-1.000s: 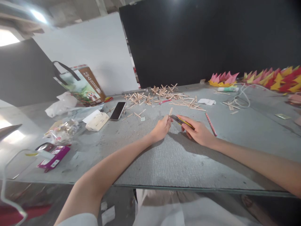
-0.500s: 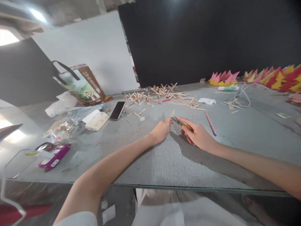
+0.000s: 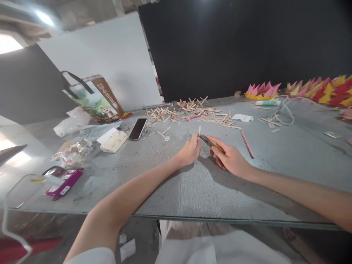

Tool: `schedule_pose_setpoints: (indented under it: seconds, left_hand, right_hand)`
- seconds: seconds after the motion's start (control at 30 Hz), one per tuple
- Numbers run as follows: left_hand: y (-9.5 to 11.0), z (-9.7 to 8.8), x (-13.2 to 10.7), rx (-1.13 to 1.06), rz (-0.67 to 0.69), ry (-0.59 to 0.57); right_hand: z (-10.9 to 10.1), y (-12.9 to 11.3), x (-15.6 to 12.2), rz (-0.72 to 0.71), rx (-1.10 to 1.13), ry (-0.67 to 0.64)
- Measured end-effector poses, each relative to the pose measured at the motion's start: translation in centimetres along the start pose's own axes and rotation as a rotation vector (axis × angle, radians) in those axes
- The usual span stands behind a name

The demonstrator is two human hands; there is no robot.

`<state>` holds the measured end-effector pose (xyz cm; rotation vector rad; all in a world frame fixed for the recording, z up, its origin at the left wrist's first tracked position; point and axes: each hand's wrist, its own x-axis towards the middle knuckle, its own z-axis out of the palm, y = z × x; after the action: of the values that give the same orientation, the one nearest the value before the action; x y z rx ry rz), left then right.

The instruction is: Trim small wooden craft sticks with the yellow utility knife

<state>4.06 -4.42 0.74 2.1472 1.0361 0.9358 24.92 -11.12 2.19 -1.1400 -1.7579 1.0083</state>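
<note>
My left hand [image 3: 190, 149] is closed around a small flat wooden stick [image 3: 200, 130], whose upper end sticks up past the fingers. In my right hand [image 3: 231, 157] is a black and yellow utility knife [image 3: 213, 143], its front end pointing left at the stick. The tip of the knife is right beside the stick and my left fingertips; whether the blade touches the wood I cannot tell. Both hands are low over the middle of the grey table [image 3: 189, 194]. Beyond them lies a pile of similar wooden sticks [image 3: 192, 107], some joined into crosses.
A patterned pencil [image 3: 247, 145] lies right of my right hand. Leftward are a phone [image 3: 138, 129], a tissue pack [image 3: 113, 141], a carry bag [image 3: 96, 97], plastic bags [image 3: 74, 152] and a purple box [image 3: 63, 184]. Pink and yellow paper petals [image 3: 262, 91] and a white cable [image 3: 286, 113] are at back right.
My left hand has turned slightly, and the stick now points more upright. The knife's tip has shifted a little left and stays close to the stick.
</note>
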Motion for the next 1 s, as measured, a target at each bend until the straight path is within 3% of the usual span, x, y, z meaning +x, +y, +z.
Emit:
schedule_pose_setpoints:
  seconds: [0.23,0.73,1.0]
  left_hand:
    - [0.58,-0.47,0.27,-0.091,-0.046,0.086]
    - [-0.30,-0.14,0.75,-0.475,-0.111,-0.048]
    - [-0.23,-0.20,0.83,-0.508,-0.132,-0.055]
  right_hand:
    - [-0.11,-0.05,0.08,-0.013,-0.035,-0.009]
    - [-0.09,0.13,0.18,0.027,-0.039,-0.023]
    - [-0.02,-0.01,0.24,0.024,-0.015,-0.030]
